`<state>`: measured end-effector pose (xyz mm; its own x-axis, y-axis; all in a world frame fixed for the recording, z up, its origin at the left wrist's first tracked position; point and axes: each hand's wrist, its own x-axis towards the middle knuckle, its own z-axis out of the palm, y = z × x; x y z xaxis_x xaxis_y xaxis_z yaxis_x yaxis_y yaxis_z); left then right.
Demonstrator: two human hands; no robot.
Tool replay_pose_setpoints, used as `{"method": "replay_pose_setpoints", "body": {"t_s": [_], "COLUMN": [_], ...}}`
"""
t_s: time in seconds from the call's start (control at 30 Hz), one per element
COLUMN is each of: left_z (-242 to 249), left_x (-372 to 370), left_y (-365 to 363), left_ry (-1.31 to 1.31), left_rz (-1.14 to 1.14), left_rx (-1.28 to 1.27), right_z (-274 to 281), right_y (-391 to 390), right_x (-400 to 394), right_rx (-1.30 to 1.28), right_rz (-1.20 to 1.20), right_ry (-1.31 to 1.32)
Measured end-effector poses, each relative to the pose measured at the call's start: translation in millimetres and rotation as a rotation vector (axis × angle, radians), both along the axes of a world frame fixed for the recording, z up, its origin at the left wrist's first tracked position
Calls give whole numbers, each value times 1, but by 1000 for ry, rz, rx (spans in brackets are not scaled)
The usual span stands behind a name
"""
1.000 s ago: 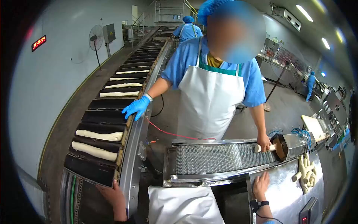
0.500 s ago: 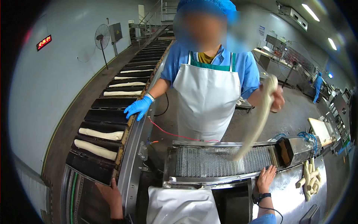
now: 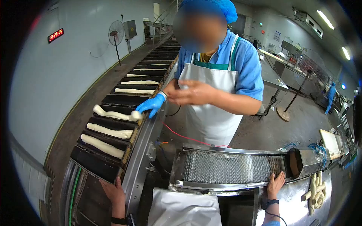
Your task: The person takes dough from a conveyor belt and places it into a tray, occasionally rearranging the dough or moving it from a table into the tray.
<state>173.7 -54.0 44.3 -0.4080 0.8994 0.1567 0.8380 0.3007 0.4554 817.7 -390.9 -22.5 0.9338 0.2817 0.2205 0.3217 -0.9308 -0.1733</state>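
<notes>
My left hand (image 3: 114, 191) is at the near edge of an empty black pan (image 3: 94, 164), fingertips at its rim; its grip is partly hidden by the pan. My right hand (image 3: 276, 185) lies with its fingers spread on the near rim of the mesh conveyor (image 3: 218, 167), holding nothing. Dough strips (image 3: 102, 146) lie in the pans beyond. One strip (image 3: 117, 113) rests unevenly across its pan, its right end raised near the co-worker's blue-gloved hand (image 3: 151, 106). The co-worker's bare hand (image 3: 192, 92) hangs above, with nothing visible in it.
A co-worker (image 3: 215, 71) stands across the conveyor. Dough pieces (image 3: 316, 194) are piled on the metal table (image 3: 292, 207) at right. A metal box (image 3: 315, 160) ends the mesh conveyor. A metal rail (image 3: 141, 165) edges the pan line. A fan (image 3: 116, 33) stands by the wall.
The co-worker's bare hand has swung left, and the dough strip it held now lies across a pan. The view has shifted slightly. Both my hands keep to their edges.
</notes>
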Motion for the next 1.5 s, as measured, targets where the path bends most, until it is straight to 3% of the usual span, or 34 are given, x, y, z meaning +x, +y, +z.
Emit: {"method": "replay_pose_setpoints", "body": {"t_s": [0.1, 0.37, 0.5, 0.93, 1.3, 1.43, 1.5], "left_z": [3, 24, 7, 20, -5, 4, 2], "left_x": [2, 15, 5, 11, -5, -2, -2], "left_y": [-1, -7, -5, -7, -6, -3, -2], "left_ry": [-25, -93, -35, -66, -3, -32, -62], "left_rz": [13, 37, 12, -42, -20, -29, -25], "left_rx": [10, -36, -19, 34, 50, 36, 28], "right_z": [-2, -13, -14, 16, 2, 16, 28], "right_y": [5, -5, -10, 2, 36, 48, 41], "right_x": [10, 37, 46, 46, 52, 36, 39], "right_rx": [83, 7, -36, 6, -36, -128, -303], "right_rz": [-36, -115, -123, -60, 304, 441, 479], "right_ry": [-16, -52, -45, 41, -202, -219, -171]}}
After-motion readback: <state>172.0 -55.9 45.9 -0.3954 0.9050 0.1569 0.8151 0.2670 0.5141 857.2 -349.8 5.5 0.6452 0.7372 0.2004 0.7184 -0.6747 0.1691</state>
